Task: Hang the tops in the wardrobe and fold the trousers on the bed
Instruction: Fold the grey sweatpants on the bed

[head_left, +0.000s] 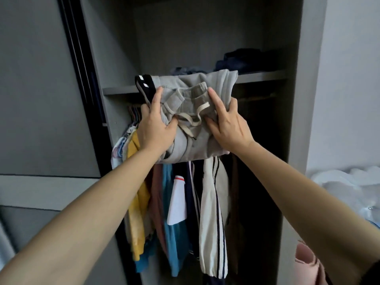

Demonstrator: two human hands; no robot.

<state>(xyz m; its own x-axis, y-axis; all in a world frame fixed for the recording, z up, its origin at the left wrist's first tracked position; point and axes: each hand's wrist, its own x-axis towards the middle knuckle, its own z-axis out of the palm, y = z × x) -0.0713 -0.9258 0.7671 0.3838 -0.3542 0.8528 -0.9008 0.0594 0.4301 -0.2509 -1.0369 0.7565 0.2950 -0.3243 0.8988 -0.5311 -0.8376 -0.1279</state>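
Cloth fills both hands: a thick stack of folded trousers, soft grey jersey with ribbed waistbands and a flat cream drawstring lying loose across the top piece. At the stack's left end a black band with white stripes shows.

The left hand grips the left side, its thumb dug into the fabric by the drawstring, the first finger stretched up along the top and the rest curled round the edge. The right hand grips the other side in the same way, thumb pressed into the folds and fingers wrapped round the right end.

The stack is held up inside the open wardrobe, its far end level with the front edge of the shelf. I cannot tell whether it already rests on the board. The shelf is a flat matt grey plank. Towards its right end, further back, lies a rumpled heap of dark blue clothes.

Under the shelf, thin hangers crowd at the left end, and tops hang close together below them: a mustard yellow top, a blue top and a cream top with dark stripes down its long sleeve. A smooth grey sliding door stands to the left.

At the right edge of the room, puffy white bedding lies crumpled, and something soft and pink shows in the lower right corner.
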